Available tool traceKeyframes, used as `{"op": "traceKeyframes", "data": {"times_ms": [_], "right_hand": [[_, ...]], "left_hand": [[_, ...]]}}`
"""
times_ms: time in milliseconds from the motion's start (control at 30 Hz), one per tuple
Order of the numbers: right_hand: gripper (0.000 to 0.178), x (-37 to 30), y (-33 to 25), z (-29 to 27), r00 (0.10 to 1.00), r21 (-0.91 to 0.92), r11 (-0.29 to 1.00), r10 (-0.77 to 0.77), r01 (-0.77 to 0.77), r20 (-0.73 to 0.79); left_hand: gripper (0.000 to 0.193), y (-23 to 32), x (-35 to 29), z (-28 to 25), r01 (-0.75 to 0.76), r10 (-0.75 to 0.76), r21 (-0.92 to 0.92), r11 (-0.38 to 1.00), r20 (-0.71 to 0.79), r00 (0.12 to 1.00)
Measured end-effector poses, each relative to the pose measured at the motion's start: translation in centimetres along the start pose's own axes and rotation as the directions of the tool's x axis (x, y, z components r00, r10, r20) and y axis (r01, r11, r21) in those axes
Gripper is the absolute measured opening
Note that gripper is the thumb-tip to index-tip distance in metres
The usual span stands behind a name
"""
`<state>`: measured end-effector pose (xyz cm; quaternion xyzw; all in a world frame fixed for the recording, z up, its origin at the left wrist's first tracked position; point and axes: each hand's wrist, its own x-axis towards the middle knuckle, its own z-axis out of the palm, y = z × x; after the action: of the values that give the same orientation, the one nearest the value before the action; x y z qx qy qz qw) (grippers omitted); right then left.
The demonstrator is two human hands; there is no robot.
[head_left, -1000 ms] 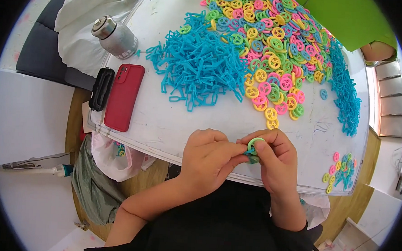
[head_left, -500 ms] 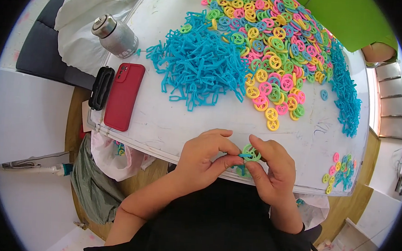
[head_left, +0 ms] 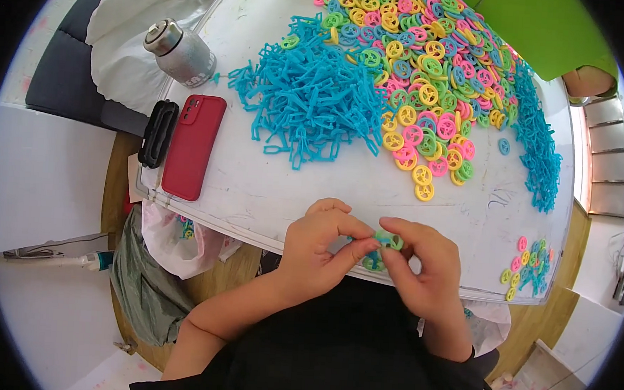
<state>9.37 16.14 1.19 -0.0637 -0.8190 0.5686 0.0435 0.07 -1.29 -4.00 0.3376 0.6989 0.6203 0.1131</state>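
Close to the table's near edge, my two hands meet over one small assembly. The fingertips of my left hand [head_left: 321, 252] are closed on a small blue plastic fork-shaped piece, mostly covered by the fingers. My right hand [head_left: 425, 264] pinches a light green plastic wheel [head_left: 395, 241] between thumb and forefinger, against the blue piece. Whether the two parts are joined cannot be made out. Beyond my hands lie a heap of blue fork-shaped pieces [head_left: 310, 99] and a large heap of pink, yellow, green and blue wheels [head_left: 431, 67].
A red phone [head_left: 194, 150], a black case [head_left: 158, 134] and a grey bottle [head_left: 182, 55] stand along the white table's [head_left: 256, 192] left side. More blue pieces [head_left: 540, 147] and a small mixed cluster [head_left: 530, 266] lie at right. Someone in green [head_left: 539, 30] is across the table.
My fingertips have drawn closer together around the wheel, which has turned and is now more covered. The heaps and the other things have stayed put.
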Motion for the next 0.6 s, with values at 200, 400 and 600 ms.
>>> {"op": "traceKeyframes", "data": {"times_ms": [200, 400, 600], "right_hand": [[0.041, -0.3, 0.2, 1.0, 0.934, 0.717, 0.61, 0.31, -0.336, 0.174], [0.041, -1.0, 2.5, -4.4, 0.996, 0.06, 0.995, 0.084, -0.082, -0.041], [0.033, 1.2, 3.1, -3.9, 0.942, -0.396, 0.909, -0.009, -0.133, -0.336]], "left_hand": [[0.019, 0.8, 0.6, -0.8, -0.23, 0.231, 0.11, 0.967, 0.011, 0.973], [0.008, 5.4, -5.9, -13.6, 0.186, -0.136, 0.076, 0.98, -0.433, 0.891], [0.018, -2.2, -13.5, -29.8, 0.794, -0.568, 0.312, 0.522, -0.568, 0.596]]}}
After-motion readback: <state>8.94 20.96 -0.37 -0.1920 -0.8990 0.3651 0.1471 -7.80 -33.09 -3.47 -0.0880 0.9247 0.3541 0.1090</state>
